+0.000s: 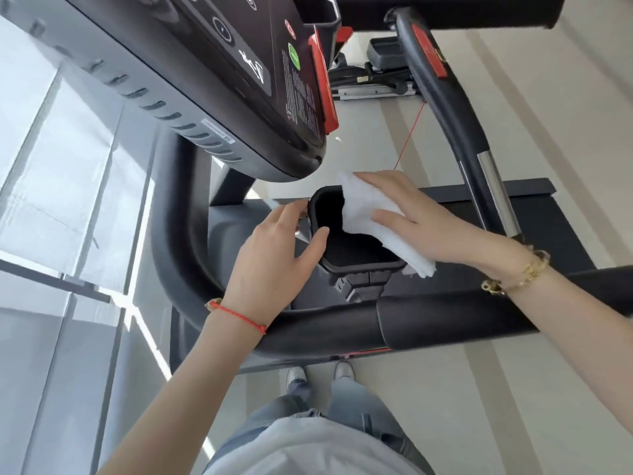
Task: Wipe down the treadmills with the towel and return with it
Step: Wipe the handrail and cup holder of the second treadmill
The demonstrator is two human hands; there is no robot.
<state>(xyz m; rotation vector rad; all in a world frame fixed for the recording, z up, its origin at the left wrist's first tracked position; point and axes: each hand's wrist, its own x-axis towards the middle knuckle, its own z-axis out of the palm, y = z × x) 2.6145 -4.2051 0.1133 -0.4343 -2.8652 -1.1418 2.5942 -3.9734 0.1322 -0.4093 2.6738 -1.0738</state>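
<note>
Bright daylight from left, sunlit stripes on floor [102, 207]; wide-angle bending at edges; slight softness throughout.

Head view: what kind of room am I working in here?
Probably a gym or fitness room: a treadmill console with handrails, its belt below, and another exercise machine beyond.

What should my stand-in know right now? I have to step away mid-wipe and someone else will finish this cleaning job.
Left hand: fingers curled on the left rim of the black cup holder, steadying it.
Right hand: pressing the white towel over the holder's right rim.
Position: standing beside the treadmill, leaning over its handrail, below the console.
Done: cannot tell beyond this holder being wiped.
Left: finish the holder, the remaining surfaces, any other treadmills, then bring the towel back.
</note>
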